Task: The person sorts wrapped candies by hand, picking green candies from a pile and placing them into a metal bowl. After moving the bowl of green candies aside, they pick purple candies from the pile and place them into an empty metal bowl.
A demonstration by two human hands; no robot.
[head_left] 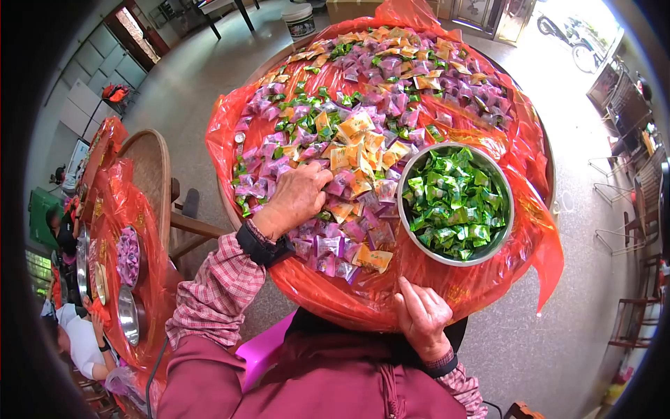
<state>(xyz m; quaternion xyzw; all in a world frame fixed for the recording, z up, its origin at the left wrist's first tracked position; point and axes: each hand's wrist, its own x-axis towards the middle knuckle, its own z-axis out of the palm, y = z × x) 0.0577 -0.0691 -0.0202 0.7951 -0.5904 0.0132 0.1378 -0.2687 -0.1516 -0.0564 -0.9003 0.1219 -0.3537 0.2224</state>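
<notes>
Starting over at the far left: a co-worker in white [78, 342] sits beside a second surface under red plastic, where a bowl holds pink-purple packets [128, 253] and a shiny metal bowl [128, 318] stands just beside it.

Now across to the main round table [551, 176], covered in its own red sheet [349, 302], and here's the action! The left hand [296, 199] is in over the left part of the table, right among the wrapped packets. Fingers bent, close together, tips down by the purple packets [328, 246]; whether they're clamped on one, I can't tell. The step in hand looks like picking through this mixed heap. Just beyond the fingertips, orange packets [356, 124] top the pile at mid-table; more colours run on to the far edge.

Down to the near edge: the right hand [423, 318], fingers loosely curled and together, no packet showing, though the palm side is hidden, so I can't rule one out.

And toward the right edge, there's the round bowl [453, 262], heaped with green packets [457, 199]; a few more green ones lie scattered through the pile. The next move, I'd judge, calls for a light fingertip pinch on a single packet, leaving its slippery neighbours undisturbed.
</notes>
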